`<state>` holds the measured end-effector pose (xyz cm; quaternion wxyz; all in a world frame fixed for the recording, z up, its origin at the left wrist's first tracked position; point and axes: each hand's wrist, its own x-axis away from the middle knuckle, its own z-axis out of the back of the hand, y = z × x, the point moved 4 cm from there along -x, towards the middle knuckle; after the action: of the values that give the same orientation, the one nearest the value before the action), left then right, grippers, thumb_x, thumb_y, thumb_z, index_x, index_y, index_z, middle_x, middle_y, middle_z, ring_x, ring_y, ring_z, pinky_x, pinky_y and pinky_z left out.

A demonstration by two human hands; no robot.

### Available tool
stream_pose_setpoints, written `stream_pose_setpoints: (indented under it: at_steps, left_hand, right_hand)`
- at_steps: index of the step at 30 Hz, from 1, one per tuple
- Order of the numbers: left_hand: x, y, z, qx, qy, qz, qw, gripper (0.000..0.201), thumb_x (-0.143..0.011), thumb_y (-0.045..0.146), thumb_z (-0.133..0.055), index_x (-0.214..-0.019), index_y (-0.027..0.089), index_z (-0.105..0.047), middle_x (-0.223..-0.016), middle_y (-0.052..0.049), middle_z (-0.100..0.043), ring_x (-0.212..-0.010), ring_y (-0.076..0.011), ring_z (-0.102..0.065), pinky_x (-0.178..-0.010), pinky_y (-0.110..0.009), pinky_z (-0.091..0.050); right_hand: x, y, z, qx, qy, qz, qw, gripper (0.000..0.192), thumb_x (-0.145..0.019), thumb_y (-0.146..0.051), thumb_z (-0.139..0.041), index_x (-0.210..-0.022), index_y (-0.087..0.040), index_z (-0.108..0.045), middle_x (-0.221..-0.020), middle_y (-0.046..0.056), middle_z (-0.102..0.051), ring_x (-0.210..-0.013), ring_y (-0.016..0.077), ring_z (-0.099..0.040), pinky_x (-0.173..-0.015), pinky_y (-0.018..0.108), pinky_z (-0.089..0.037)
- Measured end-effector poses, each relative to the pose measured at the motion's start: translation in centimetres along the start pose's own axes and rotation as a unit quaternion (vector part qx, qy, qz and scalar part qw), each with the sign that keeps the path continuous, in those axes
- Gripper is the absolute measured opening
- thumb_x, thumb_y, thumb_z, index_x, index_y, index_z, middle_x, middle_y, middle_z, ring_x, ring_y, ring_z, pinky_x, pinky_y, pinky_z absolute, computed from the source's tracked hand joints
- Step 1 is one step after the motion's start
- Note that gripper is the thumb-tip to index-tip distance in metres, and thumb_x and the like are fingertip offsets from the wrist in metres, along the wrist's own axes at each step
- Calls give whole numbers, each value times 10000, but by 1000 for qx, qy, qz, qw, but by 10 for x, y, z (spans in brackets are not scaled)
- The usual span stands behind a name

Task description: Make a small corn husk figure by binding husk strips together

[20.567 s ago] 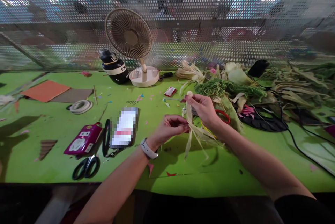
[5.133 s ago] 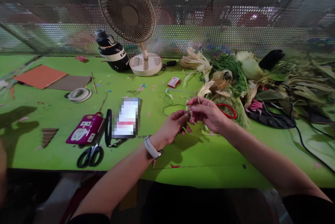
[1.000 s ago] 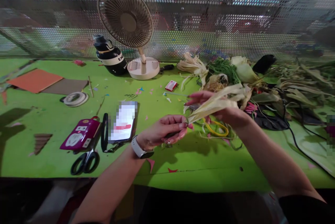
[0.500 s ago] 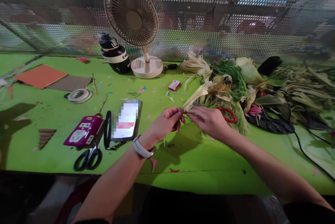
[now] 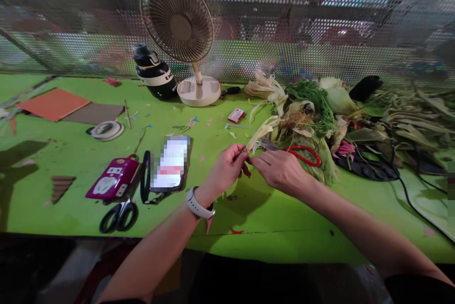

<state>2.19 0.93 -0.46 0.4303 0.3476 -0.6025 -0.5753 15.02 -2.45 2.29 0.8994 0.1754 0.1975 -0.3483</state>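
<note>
Head view, 1 frame.

1. Left hand (image 5: 227,166), white band at the wrist: held above the bright green tabletop (image 5: 71,190), thumb and forefinger pinched shut on the near end of a pale dried corn-husk strip (image 5: 261,132). Other fingers curled under.
2. Right hand (image 5: 280,171): brought up against the left, fingertips meeting at the same husk end and drawn tight together. Too small to tell whether closed on the husk itself or on something finer.
3. Husk strip: lifted at the near end, slanting away and to the right, far end resting among the husk heap beside a tangled green cord bundle (image 5: 313,100).
4. Red-handled scissors (image 5: 305,152): lying just beyond the right hand, blades pointing toward the pinch, untouched.
5. Left of the hands, well apart: flat phone with a black strap (image 5: 170,161), magenta plastic case (image 5: 113,183), black-handled scissors (image 5: 119,216), white tape roll (image 5: 105,129).
6. Far edge: beige desk fan (image 5: 177,19), small red box (image 5: 236,115).

Judged: fine fingertip work at the husk's end in hand, 2 pinches on 1 spot. Any further handling there would call for a firm left pinch as anchor and small, careful pulls from the right, dry husk being likely to split along its grain.
</note>
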Motion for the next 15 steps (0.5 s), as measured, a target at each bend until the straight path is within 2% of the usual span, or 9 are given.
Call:
stream_pose_setpoints:
  at_steps: [4, 9, 12, 15]
  left_hand:
    - [1, 3, 2, -28, 9, -29, 999, 147, -862, 311, -500, -862, 164, -502, -670, 22, -615, -452, -54, -554, -406, -153, -354]
    - [0, 2, 0, -48, 10, -22, 999, 180, -878, 336, -472, -867, 161, -510, -776, -17, -650, -469, -63, -579, -391, -155, -359]
    - [-1, -2, -1, -116, 18, -36, 992, 201, -904, 309, -409, -832, 160, -523, -734, -3, -625, -437, -58, -550, -401, -164, -375]
    - [0, -5, -1, -232, 31, -80, 969, 225, -911, 249, -362, -780, 162, -523, -675, 6, -603, -413, -56, -513, -424, -177, -380]
  right_hand:
    - [1, 6, 5, -10, 15, -18, 1000, 233, -907, -120, -411, -811, -149, -621, -627, 5, -546, -559, 113, -421, -520, 282, -244]
    - [2, 16, 12, 15, 31, -71, 997, 211, -872, -88, -432, -762, -143, -603, -595, -3, -529, -533, 102, -409, -501, 270, -229]
    - [1, 16, 16, 10, 27, -68, 997, 191, -861, -93, -449, -775, -145, -612, -602, -2, -538, -541, 108, -417, -501, 275, -225]
    - [-1, 11, 15, -5, 11, -43, 999, 201, -861, -87, -442, -797, -145, -623, -648, 12, -574, -571, 120, -437, -513, 287, -226]
